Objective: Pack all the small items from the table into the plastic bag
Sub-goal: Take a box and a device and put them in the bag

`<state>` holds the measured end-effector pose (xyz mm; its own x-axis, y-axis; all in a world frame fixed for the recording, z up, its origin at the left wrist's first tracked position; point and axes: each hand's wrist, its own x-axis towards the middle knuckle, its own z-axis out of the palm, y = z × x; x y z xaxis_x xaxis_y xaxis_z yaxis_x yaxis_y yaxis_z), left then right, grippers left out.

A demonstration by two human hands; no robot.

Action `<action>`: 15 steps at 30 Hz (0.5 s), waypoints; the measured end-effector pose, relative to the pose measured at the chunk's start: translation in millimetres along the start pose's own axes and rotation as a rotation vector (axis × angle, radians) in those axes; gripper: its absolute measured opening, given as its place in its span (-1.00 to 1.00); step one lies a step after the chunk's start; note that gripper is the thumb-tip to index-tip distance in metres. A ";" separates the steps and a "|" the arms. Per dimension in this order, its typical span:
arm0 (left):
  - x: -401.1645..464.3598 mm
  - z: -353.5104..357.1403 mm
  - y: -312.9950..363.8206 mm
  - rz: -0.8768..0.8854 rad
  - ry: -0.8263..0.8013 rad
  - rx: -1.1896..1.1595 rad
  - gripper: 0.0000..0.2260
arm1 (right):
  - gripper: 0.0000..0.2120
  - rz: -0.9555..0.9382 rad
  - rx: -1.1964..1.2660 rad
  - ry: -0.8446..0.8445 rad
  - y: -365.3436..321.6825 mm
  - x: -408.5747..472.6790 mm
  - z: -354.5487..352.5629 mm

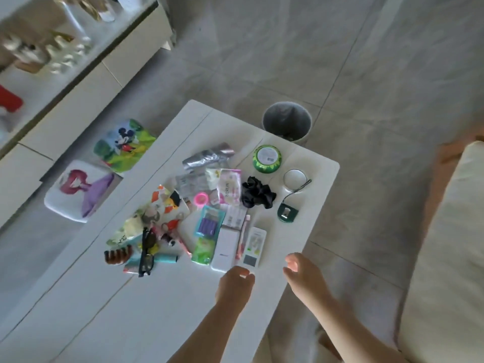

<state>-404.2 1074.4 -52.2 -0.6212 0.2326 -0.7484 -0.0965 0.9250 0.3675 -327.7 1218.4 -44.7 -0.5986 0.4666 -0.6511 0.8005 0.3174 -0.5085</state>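
Note:
Several small items lie in a pile on the white table (146, 310): a silvery plastic bag (207, 156), a pink packet (229, 188), a black scrunchie (258, 193), a green round tin (267, 158), a white round lid (295, 178), a green pouch (288, 212), a white power bank (224, 248), a purple pack (209, 221), sunglasses (146, 250) and a brown hair claw (116, 255). My left hand (235, 282) hovers just below the power bank with fingers loosely curled, holding nothing. My right hand (301, 271) hangs relaxed over the table's right edge, also holding nothing.
A grey waste bin (286, 123) stands on the floor beyond the table. Two cartoon-printed stools (124, 145) (81, 189) sit at the table's left. A white cabinet (91, 82) runs along the left, and a cream sofa (445, 258) is on the right.

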 end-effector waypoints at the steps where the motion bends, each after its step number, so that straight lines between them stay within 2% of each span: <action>1: 8.3 -4.7 -11.3 -0.033 0.010 -0.032 -0.71 | -0.71 0.008 -0.030 -0.021 -3.4 5.9 10.0; 4: 28.8 -13.9 -33.0 -0.094 0.067 -0.082 -0.74 | -0.69 0.032 -0.103 -0.068 -10.2 22.9 36.1; 8: 62.6 -16.1 -46.0 -0.145 0.040 -0.141 -0.67 | -0.65 0.064 -0.153 -0.114 -15.0 49.2 63.7; 11: 87.4 -12.6 -52.4 -0.066 0.065 -0.053 -0.65 | -0.63 0.088 -0.155 -0.097 -13.1 75.7 83.1; 15: 118.9 -1.5 -57.1 -0.075 0.113 0.136 -0.59 | -0.54 0.200 -0.136 -0.004 -12.3 101.6 105.5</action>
<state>-473.7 1048.7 -161.3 -0.7005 0.1329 -0.7012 -0.0451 0.9723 0.2293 -401.7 1174.8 -164.1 -0.4279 0.5284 -0.7333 0.8995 0.3278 -0.2887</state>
